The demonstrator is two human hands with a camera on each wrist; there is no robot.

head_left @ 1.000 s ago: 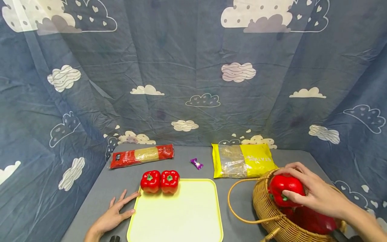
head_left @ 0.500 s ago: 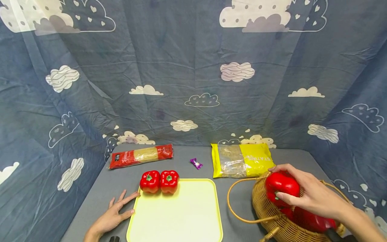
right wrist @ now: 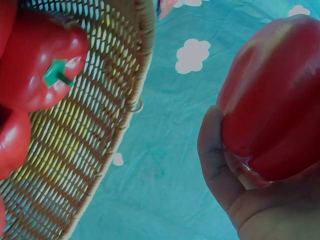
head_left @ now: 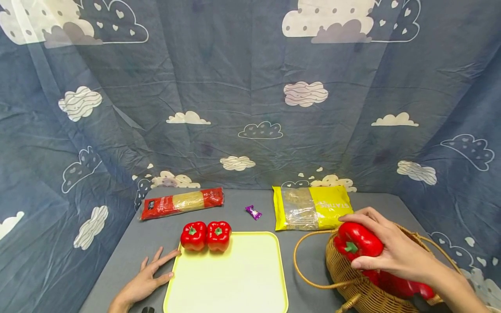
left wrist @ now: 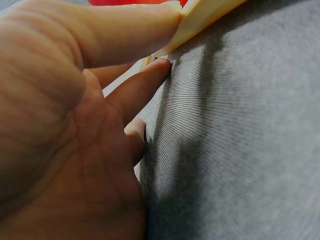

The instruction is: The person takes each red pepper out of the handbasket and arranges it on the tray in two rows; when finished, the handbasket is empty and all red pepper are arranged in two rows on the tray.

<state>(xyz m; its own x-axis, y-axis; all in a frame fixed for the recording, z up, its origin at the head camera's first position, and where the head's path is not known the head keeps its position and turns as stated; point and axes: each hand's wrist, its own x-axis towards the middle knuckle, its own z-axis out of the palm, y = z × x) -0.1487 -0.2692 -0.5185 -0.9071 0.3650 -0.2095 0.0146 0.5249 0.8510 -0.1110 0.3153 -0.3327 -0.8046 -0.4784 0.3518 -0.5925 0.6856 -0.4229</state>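
Observation:
A glossy red bell pepper [head_left: 359,240] with a green stem is gripped in my right hand [head_left: 399,252], over the left rim of a wicker basket [head_left: 352,282]. More red peppers [right wrist: 45,60] lie inside that basket, as the right wrist view shows. My left hand [head_left: 142,280] is on the table with fingers spread, its index finger and thumb touching the left edge of a pale yellow tray [head_left: 231,287]. Two red bell peppers [head_left: 205,236] stand side by side at the tray's far left corner. In the left wrist view, the thumb [left wrist: 135,32] reaches the tray's rim.
Along the back of the grey table [head_left: 117,256] lie a red noodle packet [head_left: 183,203], a small purple wrapped candy [head_left: 253,212] and a yellow bag [head_left: 313,208]. The basket's handle [head_left: 296,261] loops out toward the tray. A cloud-patterned cloth [head_left: 250,87] hangs behind.
My right hand has lifted the bell pepper up out of the basket's opening and shifted it left, turning its stem leftward. The left hand has stayed at the tray's edge.

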